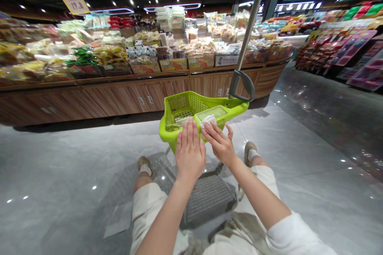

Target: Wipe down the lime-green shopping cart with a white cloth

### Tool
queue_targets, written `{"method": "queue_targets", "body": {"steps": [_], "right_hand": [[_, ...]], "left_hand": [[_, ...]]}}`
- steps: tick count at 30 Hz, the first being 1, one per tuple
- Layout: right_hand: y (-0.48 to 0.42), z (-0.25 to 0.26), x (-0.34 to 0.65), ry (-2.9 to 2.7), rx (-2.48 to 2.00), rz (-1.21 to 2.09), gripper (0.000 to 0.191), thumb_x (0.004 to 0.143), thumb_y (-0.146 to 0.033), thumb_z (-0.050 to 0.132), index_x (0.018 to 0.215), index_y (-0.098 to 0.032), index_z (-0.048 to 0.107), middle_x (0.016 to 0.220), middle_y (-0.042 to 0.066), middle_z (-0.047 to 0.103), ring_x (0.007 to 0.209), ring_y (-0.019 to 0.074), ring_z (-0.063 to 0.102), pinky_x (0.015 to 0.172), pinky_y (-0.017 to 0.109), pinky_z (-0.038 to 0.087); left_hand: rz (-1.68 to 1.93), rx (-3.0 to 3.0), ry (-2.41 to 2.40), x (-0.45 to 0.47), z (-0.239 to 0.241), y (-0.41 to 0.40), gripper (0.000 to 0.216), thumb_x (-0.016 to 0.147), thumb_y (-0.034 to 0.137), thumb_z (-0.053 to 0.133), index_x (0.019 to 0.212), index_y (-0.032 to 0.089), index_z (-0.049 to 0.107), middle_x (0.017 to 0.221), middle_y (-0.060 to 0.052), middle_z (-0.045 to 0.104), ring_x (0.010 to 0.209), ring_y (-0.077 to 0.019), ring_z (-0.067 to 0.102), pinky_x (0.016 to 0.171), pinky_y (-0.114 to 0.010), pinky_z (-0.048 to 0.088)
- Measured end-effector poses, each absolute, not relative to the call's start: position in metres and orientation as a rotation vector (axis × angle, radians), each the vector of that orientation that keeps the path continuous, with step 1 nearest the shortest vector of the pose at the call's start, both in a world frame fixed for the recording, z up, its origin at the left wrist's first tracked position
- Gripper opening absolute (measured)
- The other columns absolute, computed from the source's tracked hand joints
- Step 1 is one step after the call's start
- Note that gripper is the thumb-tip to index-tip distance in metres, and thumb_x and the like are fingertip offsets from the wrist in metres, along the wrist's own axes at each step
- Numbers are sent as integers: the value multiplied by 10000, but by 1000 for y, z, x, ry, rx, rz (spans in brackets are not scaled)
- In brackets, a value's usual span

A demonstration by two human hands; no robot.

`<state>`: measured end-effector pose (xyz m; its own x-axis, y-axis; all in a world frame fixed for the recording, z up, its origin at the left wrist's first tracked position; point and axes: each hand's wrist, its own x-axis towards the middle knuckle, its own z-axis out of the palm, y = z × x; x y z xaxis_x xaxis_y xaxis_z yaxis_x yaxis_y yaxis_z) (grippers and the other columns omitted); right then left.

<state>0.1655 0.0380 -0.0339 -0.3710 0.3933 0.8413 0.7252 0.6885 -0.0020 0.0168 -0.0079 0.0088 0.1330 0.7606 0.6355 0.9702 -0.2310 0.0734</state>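
In front of me stands a lime-green shopping cart with a perforated basket and a clear-windowed panel near its handle end. My left hand lies on the near rim, fingers stretched out together and pointing into the basket. Beside it, my right hand presses a crumpled white tissue against the rim near the clear panel. Its fingers are bent over the tissue, and the thumb stands apart. Something pale and see-through, which I cannot make out, is by the left fingertips inside the basket.
A grey handle and a tall metal pole rise at the cart's right end. Behind runs a wood-panelled display counter heaped with packaged food. A price sign hangs over it. My legs straddle the cart's lower grey rack.
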Motion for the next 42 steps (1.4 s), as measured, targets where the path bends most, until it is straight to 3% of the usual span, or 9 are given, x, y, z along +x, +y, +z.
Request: {"method": "queue_targets", "body": {"steps": [6,9,13,17,24,30,36,42], "right_hand": [[66,-51,197,-1520,-1096,-385,604,964,-110,337,1524,-334,334,1531,100,440,1420,219,412,1171,511,194],[58,-53,177,-1565,-1075,-373,614,967,-117,333,1547,-312,282,1541,106,420,1447,214,363,1175,507,214],[48,-52,165,-1933,-870,-496,517,974,-146,404,1449,-339,468,1392,44,603,1402,178,436,1218,448,154],[62,-58,194,-1933,-917,-542,455,976,-145,386,1342,-322,589,1352,47,637,1358,177,493,1223,446,164],[65,-62,181,-1446,-1077,-305,591,979,-133,295,1548,-294,280,1573,105,362,1465,195,316,1187,530,256],[51,-52,170,-1934,-828,-459,565,952,-140,419,1481,-340,422,1433,51,564,1407,193,426,1232,488,135],[71,-44,199,-1423,-1131,-359,589,964,-119,305,1516,-317,358,1536,93,433,1424,211,405,1189,550,186],[34,-19,166,-2002,-899,-387,604,963,-137,380,1530,-336,321,1469,42,527,1423,194,408,1221,486,80]], "left_hand": [[-829,-2054,-1676,19,11,-9,669,973,245,366,1572,93,109,1627,-125,260,1522,-224,189,1234,-440,195],[-848,-2048,-1669,21,10,-8,678,974,242,359,1574,94,80,1629,-126,253,1521,-230,189,1232,-441,194],[-864,-2050,-1663,20,9,-7,689,971,246,364,1576,107,66,1627,-130,255,1520,-234,196,1229,-449,198],[-845,-2063,-1665,19,9,-7,680,973,250,358,1577,115,75,1627,-121,261,1519,-227,200,1230,-443,203],[-850,-2058,-1667,28,13,-8,659,974,246,350,1571,93,118,1622,-124,275,1516,-227,209,1231,-428,201],[-878,-2063,-1661,26,12,-8,678,963,229,360,1577,113,94,1620,-124,281,1514,-235,215,1229,-445,204],[-888,-2062,-1659,27,13,-8,690,962,225,367,1577,107,78,1622,-128,274,1514,-236,218,1228,-442,204],[-865,-2051,-1660,27,10,-7,679,948,210,373,1568,79,127,1622,-137,276,1518,-241,201,1228,-447,197]]}}
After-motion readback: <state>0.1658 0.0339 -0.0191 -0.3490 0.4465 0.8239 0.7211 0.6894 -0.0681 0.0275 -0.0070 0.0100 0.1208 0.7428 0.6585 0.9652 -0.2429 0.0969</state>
